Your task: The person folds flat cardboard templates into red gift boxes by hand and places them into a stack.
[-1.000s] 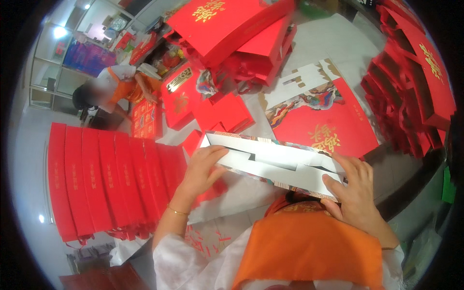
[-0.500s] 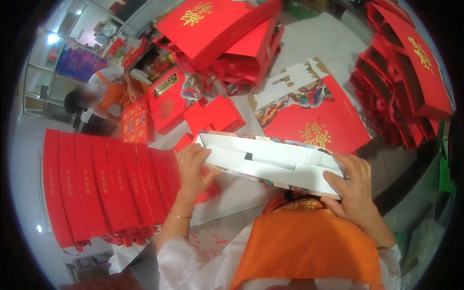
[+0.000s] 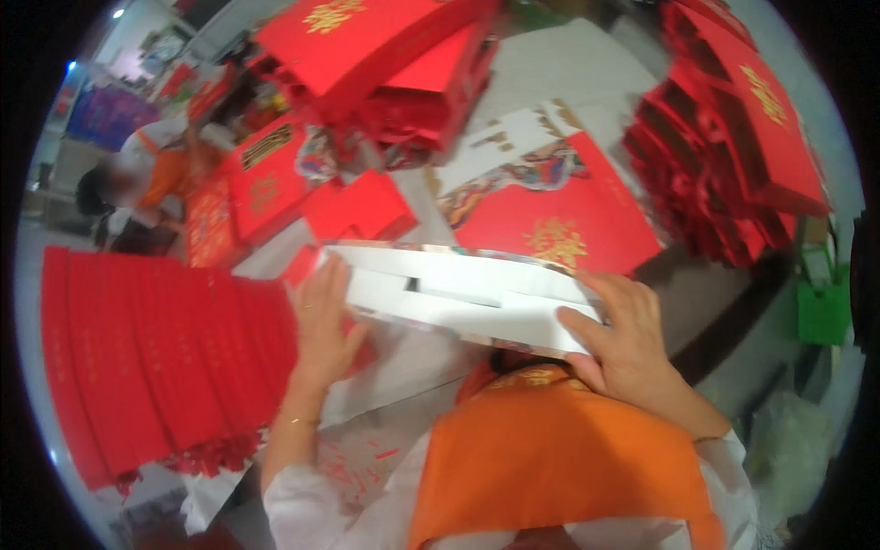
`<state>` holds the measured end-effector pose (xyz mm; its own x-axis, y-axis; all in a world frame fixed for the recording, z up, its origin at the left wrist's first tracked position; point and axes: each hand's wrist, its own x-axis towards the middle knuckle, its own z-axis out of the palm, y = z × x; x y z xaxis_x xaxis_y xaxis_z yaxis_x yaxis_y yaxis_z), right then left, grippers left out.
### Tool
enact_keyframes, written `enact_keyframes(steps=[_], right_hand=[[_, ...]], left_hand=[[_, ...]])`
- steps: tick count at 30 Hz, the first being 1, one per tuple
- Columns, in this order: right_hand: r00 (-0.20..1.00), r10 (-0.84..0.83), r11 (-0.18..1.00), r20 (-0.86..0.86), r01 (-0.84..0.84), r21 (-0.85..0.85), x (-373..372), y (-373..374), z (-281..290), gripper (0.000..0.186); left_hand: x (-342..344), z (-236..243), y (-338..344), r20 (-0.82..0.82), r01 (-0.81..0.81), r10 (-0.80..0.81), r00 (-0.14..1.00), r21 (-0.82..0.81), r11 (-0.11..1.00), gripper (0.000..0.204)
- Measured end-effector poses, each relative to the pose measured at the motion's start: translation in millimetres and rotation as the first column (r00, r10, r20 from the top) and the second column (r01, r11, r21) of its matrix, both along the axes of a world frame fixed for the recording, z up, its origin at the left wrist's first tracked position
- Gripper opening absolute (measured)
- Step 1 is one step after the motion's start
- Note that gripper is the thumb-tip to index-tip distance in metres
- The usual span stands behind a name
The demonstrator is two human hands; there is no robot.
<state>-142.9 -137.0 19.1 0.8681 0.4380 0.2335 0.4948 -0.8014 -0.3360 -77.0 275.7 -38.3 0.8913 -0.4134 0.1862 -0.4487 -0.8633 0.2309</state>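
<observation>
Left hand (image 3: pixel 321 325) has slid out to the left end of the box (image 3: pixel 449 278), fingers nearly straight, while the right hand (image 3: pixel 634 332) pinches the other end over the near edge of the counter (image 3: pixel 403 369), apparently squaring it up, which calls for even pressure.

The right hand (image 3: pixel 628 335) grips the right end of a long box (image 3: pixel 449 284), open and white inside; the left hand (image 3: pixel 321 330) is at its left end. Red bags (image 3: pixel 156 348) line the left, and a red printed sheet (image 3: pixel 596 206) lies beyond the box.
</observation>
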Motion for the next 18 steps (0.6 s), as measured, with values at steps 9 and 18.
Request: enact_keyframes(steps=[9, 18], right_hand=[[0.996, -0.011, 0.987, 0.086, 0.025, -0.161, -10, -1, -1, 0.059], [1.0, 0.02, 0.983, 0.002, -0.02, -0.182, 6, 13, 7, 0.061]], left_hand=[[52, 43, -30, -0.091, 0.314, -0.305, 0.948, 0.119, 0.942, 0.093], [91, 53, -91, -0.203, 0.484, -0.486, 0.85, -0.065, 0.873, 0.057]])
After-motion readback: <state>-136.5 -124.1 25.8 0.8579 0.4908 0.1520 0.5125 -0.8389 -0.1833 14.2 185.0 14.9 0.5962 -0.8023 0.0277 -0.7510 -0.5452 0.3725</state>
